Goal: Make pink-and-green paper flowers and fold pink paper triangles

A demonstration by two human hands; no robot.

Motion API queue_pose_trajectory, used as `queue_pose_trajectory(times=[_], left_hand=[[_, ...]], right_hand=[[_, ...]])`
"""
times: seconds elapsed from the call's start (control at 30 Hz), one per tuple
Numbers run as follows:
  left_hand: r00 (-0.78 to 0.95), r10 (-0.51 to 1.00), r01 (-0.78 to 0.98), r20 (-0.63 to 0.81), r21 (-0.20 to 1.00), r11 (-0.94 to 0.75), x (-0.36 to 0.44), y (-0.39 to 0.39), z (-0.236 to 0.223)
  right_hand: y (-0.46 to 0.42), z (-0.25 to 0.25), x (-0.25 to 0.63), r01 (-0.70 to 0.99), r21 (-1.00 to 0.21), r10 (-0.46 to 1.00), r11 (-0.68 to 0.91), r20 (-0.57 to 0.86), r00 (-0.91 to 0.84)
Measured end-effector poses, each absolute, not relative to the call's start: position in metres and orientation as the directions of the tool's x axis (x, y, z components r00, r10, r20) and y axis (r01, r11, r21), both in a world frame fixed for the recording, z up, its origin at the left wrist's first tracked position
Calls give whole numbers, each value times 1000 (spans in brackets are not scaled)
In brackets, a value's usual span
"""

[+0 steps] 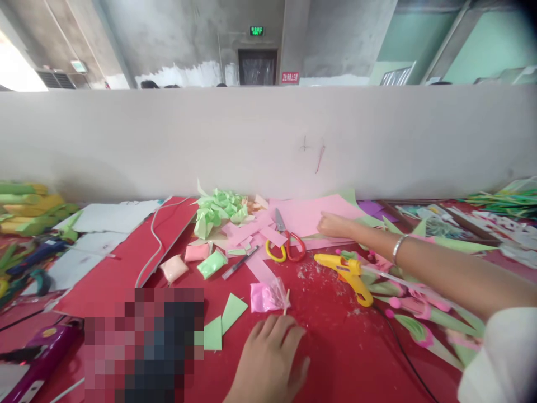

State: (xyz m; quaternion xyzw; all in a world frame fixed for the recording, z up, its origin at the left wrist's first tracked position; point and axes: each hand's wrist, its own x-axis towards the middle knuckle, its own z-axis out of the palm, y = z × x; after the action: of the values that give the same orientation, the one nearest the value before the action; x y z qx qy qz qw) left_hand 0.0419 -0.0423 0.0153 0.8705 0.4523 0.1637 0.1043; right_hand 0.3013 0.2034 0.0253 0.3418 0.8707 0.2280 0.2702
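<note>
My left hand lies low on the red table, palm down, fingers a little bent and apart. Just beyond its fingertips is a packet of pink clay with a thin pale stick against it. Stretched far forward, my right hand is closed over the pink paper sheets; whatever its fingers grip is hidden. Scissors with one yellow and one red handle lie left of it, among pink paper strips. A yellow glue gun rests below the right forearm.
Green paper scraps are heaped at the back. Clay packets and a capped pen-like cutter lie left of centre. Pink-green paper flowers cover the right side. A red board and a white partition border the area.
</note>
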Motion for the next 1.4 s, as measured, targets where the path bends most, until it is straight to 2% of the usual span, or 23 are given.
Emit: queue_pose_trajectory(times=[0.03,0.1,0.17,0.37,0.53,0.77,1.1,1.2,1.4], left_hand=[[538,830,776,149,298,-557,52,-29,27],[506,858,842,92,161,-514,75,5,43],[449,890,891,77,41,-453,96,42,44],[471,878,880,88,20,-474,119,111,5],[501,860,860,99,53,-508,116,118,-2],[399,885,875,240,190,-446,104,119,18],[14,874,868,486,428,-252,62,136,16],[-24,853,856,521,451,-251,57,135,11],[32,866,867,499,418,-273,66,134,9]], right_hand=[[204,26,301,457,589,713,667,-324,-622],[205,28,299,430,604,704,671,-337,-625],[206,27,297,409,621,701,668,-342,-626],[211,28,295,404,676,733,616,-303,-609],[218,38,294,412,699,748,584,-267,-608],[218,62,307,403,741,762,538,-223,-607],[208,70,323,483,745,773,459,-68,-631],[206,82,332,546,726,796,419,-5,-605],[195,132,348,698,659,853,279,165,-496]])
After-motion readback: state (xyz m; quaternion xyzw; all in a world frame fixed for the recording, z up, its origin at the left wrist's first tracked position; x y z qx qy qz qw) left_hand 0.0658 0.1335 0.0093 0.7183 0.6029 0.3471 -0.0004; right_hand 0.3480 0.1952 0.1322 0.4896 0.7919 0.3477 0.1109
